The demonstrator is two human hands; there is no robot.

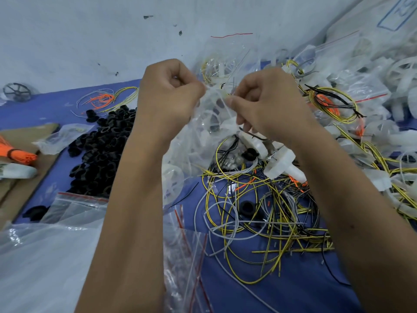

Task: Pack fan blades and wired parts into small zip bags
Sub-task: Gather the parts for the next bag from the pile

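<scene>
Blue tabletop (293, 290) is lying cluttered beneath us; at frame centre we are lifting a small clear zip bag (198, 132), our left hand (168, 96) and right hand (268, 102) each pinching its mouth. Fingers curled tight on the rim are probably pressing its seal closed over the white plastic parts inside.

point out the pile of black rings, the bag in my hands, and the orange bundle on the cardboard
pile of black rings (101, 150), head view, middle of heap.
zip bag (203, 129), head view, crumpled body.
orange bundle (20, 154), head view, tied end.

We hold both forearms raised, converging. Our left hand (168, 96) is fisted, thumb side toward the right; our right hand (264, 102) pinches with curled fingers, knuckles up, nearly touching.
</scene>
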